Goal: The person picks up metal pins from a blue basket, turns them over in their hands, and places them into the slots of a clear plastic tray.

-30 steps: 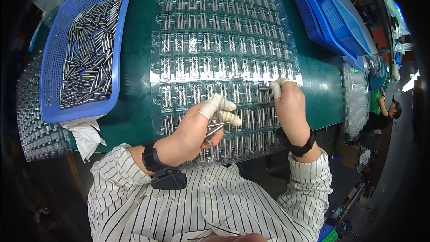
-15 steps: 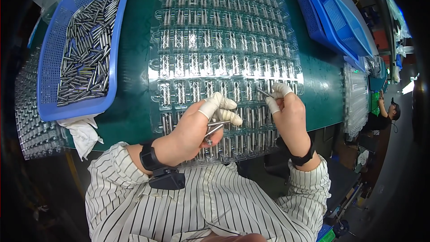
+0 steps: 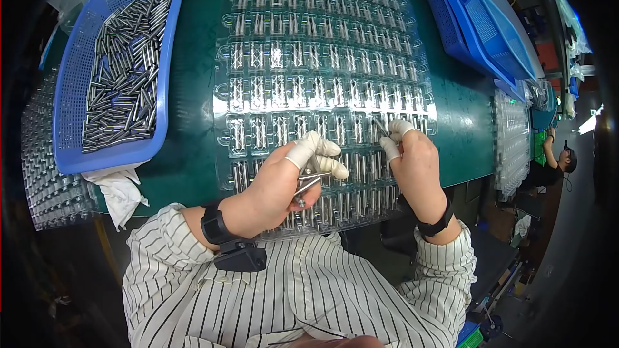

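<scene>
Before me lies a clear plastic blister tray (image 3: 222, 90) with rows of pockets, many filled with metal pins. My left hand (image 3: 280, 180), with white finger cots on the thumb and forefinger, is closed around several metal pins (image 3: 308, 184) over the tray's near left part. Wearing cots on its fingertips too, my right hand (image 3: 414, 162) pinches one metal pin (image 3: 382, 129) above a pocket right of the tray's middle. That pin is tilted, its far end by the pocket; whether it touches the plastic I cannot tell.
A blue basket (image 3: 164, 84) of loose metal pins stands at the left, a white cloth (image 3: 120, 194) under its near end. Stacked blue baskets (image 3: 496, 29) are at the far right. More clear trays (image 3: 511, 148) lie beyond the right edge. A person (image 3: 551, 164) is farther right.
The pin in my right hand has swung to a steeper angle, in line with the pocket, and my right fingers have shifted slightly left. My left hand stays nearly still.
</scene>
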